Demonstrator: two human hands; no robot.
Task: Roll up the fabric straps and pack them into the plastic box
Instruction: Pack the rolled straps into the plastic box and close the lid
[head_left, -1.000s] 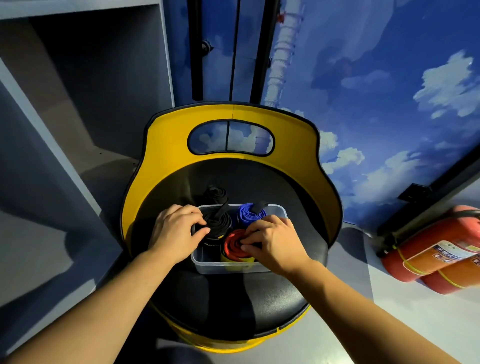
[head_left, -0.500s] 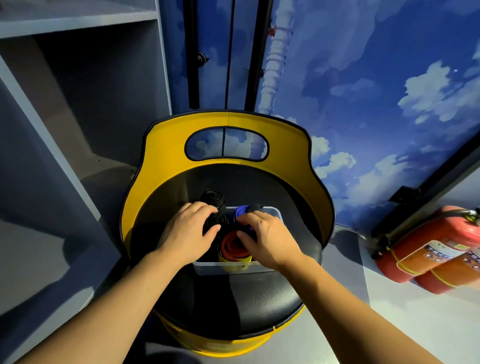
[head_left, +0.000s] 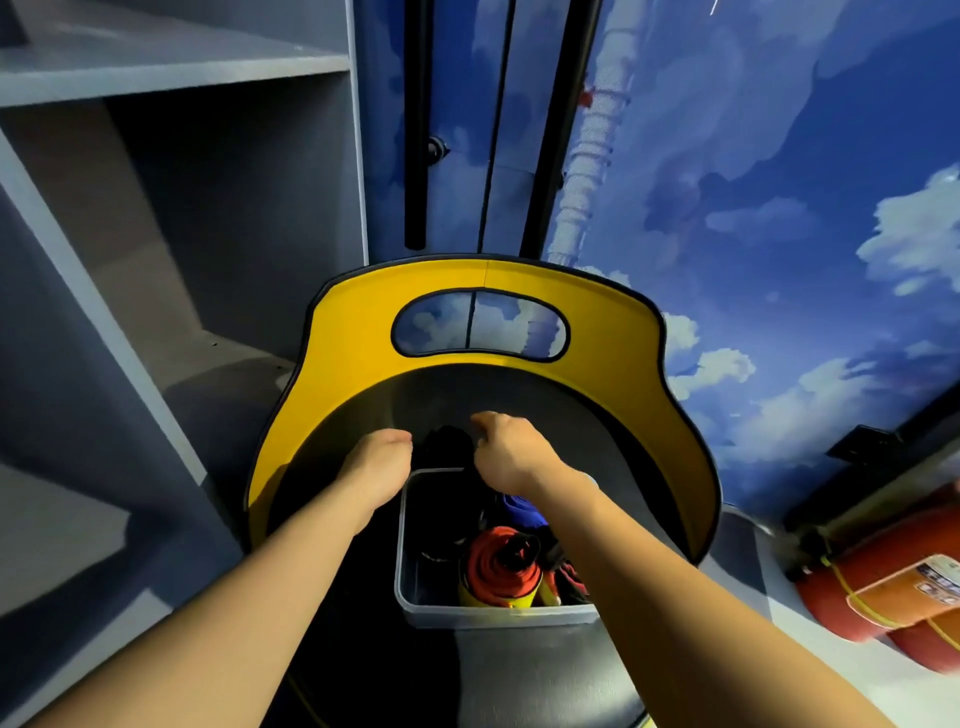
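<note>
A clear plastic box (head_left: 410, 597) stands on the black seat of a yellow chair (head_left: 363, 338). Inside it are a red strap roll (head_left: 501, 564) on top of a yellow roll (head_left: 491, 600), a blue roll (head_left: 522, 506) behind them, and dark rolls on the left side. Just beyond the box's far rim a black strap roll (head_left: 447, 447) lies on the seat. My left hand (head_left: 379, 467) curls against its left side. My right hand (head_left: 506, 452) pinches its right side. The fingertips of both hands are hidden behind the hands.
A grey shelf unit (head_left: 171, 78) stands close on the left. Two red fire extinguishers (head_left: 883, 587) lie on the floor at the right. A wall painted as blue sky rises behind the chair, with black vertical bars (head_left: 418, 130) in front of it.
Both hands left the rolls inside the box and reached forward past its far rim to the black roll on the seat. The camera moved closer and tilted.
</note>
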